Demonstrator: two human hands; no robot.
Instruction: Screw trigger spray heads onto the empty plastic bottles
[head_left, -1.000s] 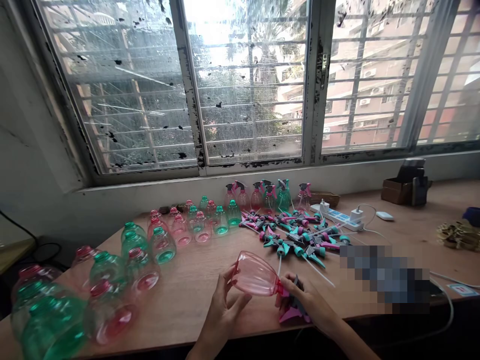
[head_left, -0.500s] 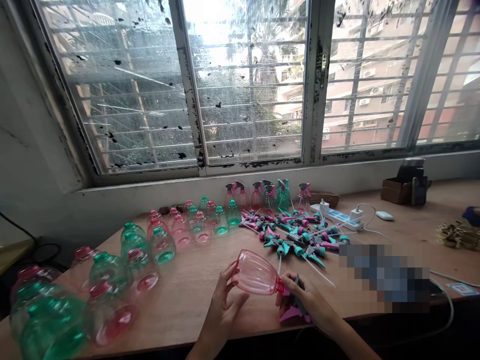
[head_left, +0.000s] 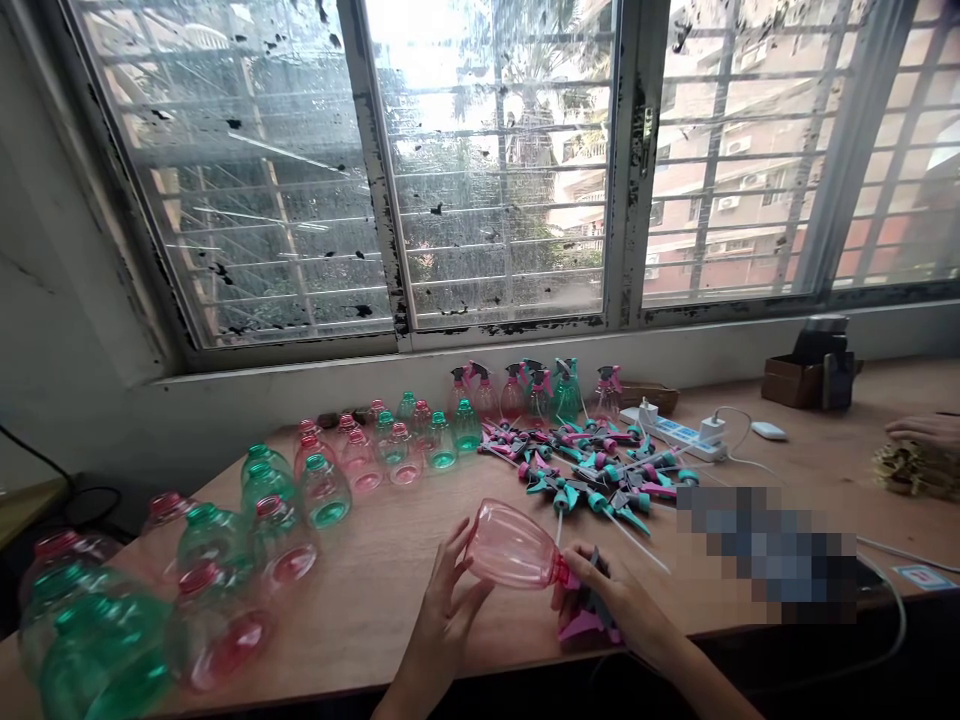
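Observation:
A clear pink bottle lies on its side above the wooden table, its base pointing left. My left hand cups that base with its fingers curled round it. My right hand grips a pink and grey spray head at the bottle's neck. A pile of pink and teal spray heads with white tubes lies just behind the bottle.
Several pink and green bottles without heads stand at the left. Bottles with heads line the window sill. A white power strip and cables lie at right, a brown box behind. Another person's hand shows at the far right.
The bottle has dipped slightly lower in my hands and my left fingers have shifted on its base. Another person's hand has come in at the far right edge.

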